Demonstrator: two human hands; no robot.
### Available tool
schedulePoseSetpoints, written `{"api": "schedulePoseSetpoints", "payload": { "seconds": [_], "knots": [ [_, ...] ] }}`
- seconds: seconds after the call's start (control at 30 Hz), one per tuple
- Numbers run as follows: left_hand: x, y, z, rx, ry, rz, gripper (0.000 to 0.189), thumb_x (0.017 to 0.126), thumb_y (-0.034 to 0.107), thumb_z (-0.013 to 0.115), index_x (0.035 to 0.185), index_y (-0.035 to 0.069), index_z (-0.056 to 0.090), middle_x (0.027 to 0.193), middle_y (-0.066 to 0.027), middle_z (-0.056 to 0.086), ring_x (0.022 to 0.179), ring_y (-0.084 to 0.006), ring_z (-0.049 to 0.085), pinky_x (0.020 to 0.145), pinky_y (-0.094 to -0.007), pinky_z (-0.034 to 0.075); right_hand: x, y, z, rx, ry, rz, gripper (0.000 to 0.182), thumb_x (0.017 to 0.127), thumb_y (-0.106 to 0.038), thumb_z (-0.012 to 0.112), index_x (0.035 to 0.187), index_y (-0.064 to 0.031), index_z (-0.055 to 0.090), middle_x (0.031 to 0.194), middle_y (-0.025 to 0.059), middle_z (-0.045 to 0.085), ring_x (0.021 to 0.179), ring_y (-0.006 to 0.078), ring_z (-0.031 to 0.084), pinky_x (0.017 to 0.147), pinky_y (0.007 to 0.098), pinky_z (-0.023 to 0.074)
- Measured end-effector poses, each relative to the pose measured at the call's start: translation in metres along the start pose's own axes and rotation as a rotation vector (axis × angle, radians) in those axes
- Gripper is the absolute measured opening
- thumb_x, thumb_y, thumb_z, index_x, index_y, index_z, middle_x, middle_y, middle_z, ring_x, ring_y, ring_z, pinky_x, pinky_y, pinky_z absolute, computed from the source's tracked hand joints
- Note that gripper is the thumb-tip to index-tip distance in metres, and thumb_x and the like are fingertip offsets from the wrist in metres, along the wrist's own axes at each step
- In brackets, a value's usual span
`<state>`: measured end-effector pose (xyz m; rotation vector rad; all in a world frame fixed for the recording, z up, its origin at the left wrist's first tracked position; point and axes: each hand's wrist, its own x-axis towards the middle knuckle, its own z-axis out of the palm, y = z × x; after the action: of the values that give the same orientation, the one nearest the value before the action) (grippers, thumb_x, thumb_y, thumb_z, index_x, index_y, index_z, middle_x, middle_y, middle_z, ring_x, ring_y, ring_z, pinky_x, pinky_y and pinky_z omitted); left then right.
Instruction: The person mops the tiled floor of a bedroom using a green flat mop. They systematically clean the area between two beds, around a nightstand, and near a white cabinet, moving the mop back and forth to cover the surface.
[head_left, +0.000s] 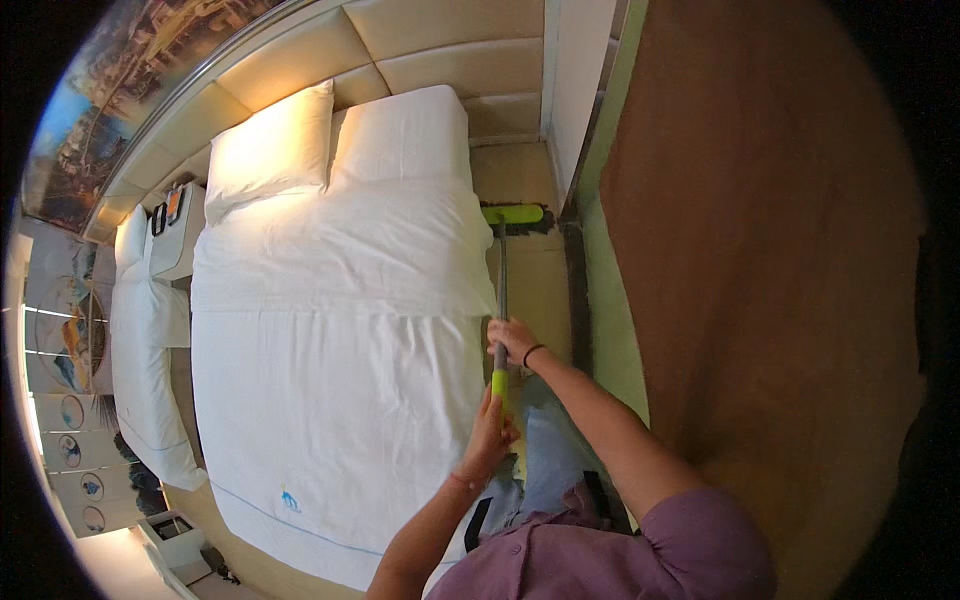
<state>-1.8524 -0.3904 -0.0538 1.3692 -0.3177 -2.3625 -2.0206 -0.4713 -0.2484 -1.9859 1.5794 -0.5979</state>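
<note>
Both my hands grip the long handle of a flat floor mop. My right hand (511, 341), with a dark band at the wrist, is wrapped around the grey pole (502, 281). Nearer my body, my left hand (491, 433) holds the bright green grip (500, 384) at the pole's end. The green mop head (517, 214) with a dark fringed pad rests on the tiled floor (534, 277), between the bed and a wall. Its left end lies close against the bed's side.
A large bed with white bedding (337, 360) and a pillow (270, 150) fills the left. Beyond it stand a white nightstand (176, 247) and a second bed (146, 352). To the right are a white panel (577, 82) and a large brown surface (765, 262).
</note>
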Motion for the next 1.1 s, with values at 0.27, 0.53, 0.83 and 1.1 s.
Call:
{"api": "schedulePoseSetpoints", "payload": {
  "seconds": [0.27,0.53,0.83,1.1],
  "knots": [
    [0.198,0.131,0.08,0.018,-0.012,-0.009,0.045,0.091,0.038,0.05,0.132,0.024,0.037,0.075,-0.0002,0.043,0.054,-0.0054,0.037,0.046,-0.018,0.036,0.133,0.095,-0.113,-0.202,-0.015,0.376,0.048,0.071,-0.006,0.066,0.114,-0.0164,0.047,0.141,0.0047,0.032,0.118,0.0266,0.044,0.091,0.0363,0.0451],
    [0.228,0.114,0.1,0.077,0.151,-0.04,0.028,0.092,0.044,0.044,0.107,0.019,0.043,0.069,-0.0006,0.04,0.049,-0.0086,0.035,0.042,-0.021,0.034,0.142,0.127,-0.123,-0.143,-0.053,0.341,0.039,0.076,-0.002,0.061,0.112,-0.0149,0.053,0.142,0.0074,0.031,0.13,0.0289,0.03,0.097,0.043,0.04],
    [-0.047,0.089,0.096,0.124,0.216,-0.223,0.043,0.094,0.031,0.043,0.133,0.014,0.034,0.068,0.0005,0.039,0.045,-0.0073,0.031,0.041,-0.0201,0.027,0.071,0.101,-0.027,-0.162,-0.185,-0.099,0.025,0.058,-0.009,0.072,0.079,-0.0118,0.057,0.097,0.0057,0.056,0.106,0.0282,0.047,0.08,0.0397,0.0461],
    [-0.085,0.002,0.011,0.248,0.345,-0.132,0.046,0.094,0.029,0.045,0.136,0.015,0.032,0.062,0.003,0.038,0.047,-0.006,0.033,0.041,-0.0194,0.027,0.015,0.043,0.06,0.07,-0.172,0.008,0.012,0.062,-0.005,0.061,0.065,-0.0093,0.05,0.076,0.0072,0.051,0.09,0.026,0.05,0.068,0.0405,0.0448]
  ]
}}
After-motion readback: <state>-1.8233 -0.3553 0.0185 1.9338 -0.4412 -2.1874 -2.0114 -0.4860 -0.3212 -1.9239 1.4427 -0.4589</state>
